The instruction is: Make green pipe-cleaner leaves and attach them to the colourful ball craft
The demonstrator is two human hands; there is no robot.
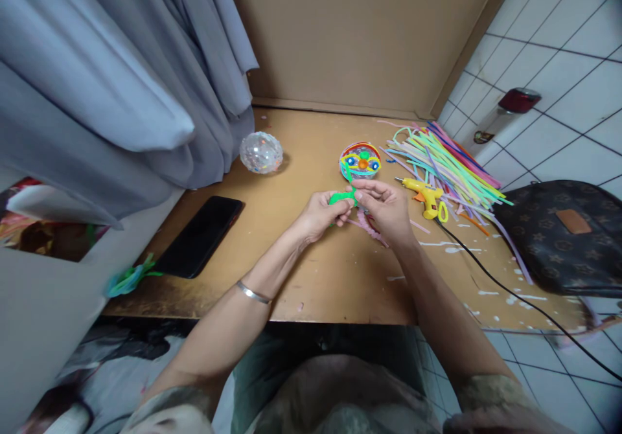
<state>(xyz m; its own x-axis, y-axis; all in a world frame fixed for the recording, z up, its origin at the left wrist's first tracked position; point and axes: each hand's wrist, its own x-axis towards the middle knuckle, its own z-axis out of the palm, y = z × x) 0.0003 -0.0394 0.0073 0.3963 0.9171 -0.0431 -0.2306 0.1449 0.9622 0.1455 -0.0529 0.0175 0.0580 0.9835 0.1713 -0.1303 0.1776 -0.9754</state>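
Note:
My left hand (324,216) pinches a bright green pipe cleaner piece (341,197) over the middle of the table. Its fingers are closed round the wide, folded-looking part. My right hand (385,206) grips the same green piece at its right end, where a thin stem sticks up between the hands. Just beyond them sits a round ball decorated as a face (360,160), with blue eyes, an orange nose and coloured strips. Partly hidden beneath my right hand, a pink coiled pipe cleaner (370,228) lies on the table.
A clear ball (261,153) stands at the back left, near the grey curtain (194,65). A black phone (201,236) lies at left. To the right are a yellow glue gun (426,197) with its cord, a heap of coloured pipe cleaners (447,159) and a dark bag (568,233).

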